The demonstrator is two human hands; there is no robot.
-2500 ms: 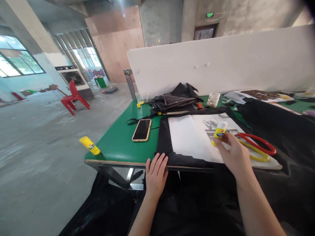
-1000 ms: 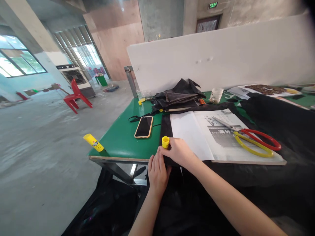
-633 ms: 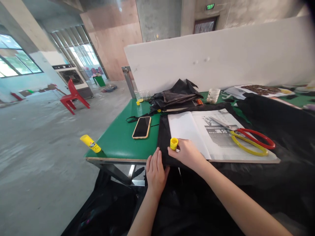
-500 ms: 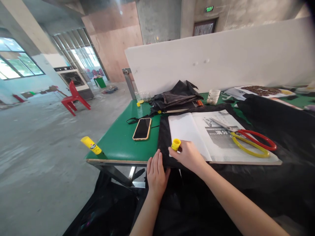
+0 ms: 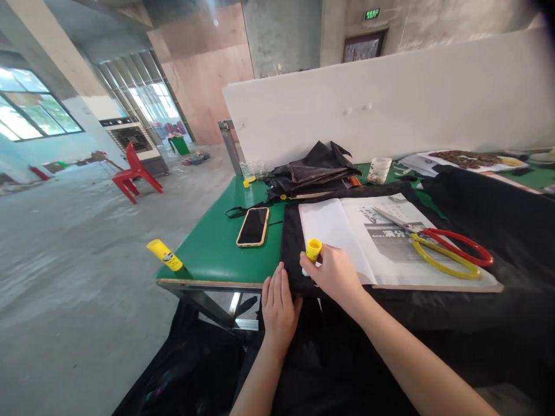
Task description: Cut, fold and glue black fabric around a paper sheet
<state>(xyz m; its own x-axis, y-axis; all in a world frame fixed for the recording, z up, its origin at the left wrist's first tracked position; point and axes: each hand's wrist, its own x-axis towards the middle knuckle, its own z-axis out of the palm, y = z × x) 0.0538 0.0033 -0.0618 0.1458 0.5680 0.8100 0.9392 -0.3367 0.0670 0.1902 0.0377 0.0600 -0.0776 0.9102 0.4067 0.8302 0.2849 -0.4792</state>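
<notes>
My right hand [image 5: 335, 271] is closed round a yellow glue stick [image 5: 313, 249], its hollow yellow end up. A bit of white shows at its lower end, over the black cloth [image 5: 291, 242] beside the open book [image 5: 323, 225]. My left hand [image 5: 280, 306] lies at the table's front edge with its fingers stretched out together on the cloth's edge. Across the book's right page rest scissors [image 5: 416, 230] with one red and one yellow handle. The book lies open on the cloth.
A phone [image 5: 253, 226] lies on the green table [image 5: 217, 242], and a second yellow glue stick [image 5: 165, 255] is at the left corner. Behind are folded black cloth [image 5: 312, 167], a clear plastic cup [image 5: 378, 171] and a white board [image 5: 390, 104]. A red chair [image 5: 136, 173] stands on the floor.
The glue stick in my right hand has shifted slightly, and some white now shows below it. My left hand keeps its place at the edge. The whole view has moved a little.
</notes>
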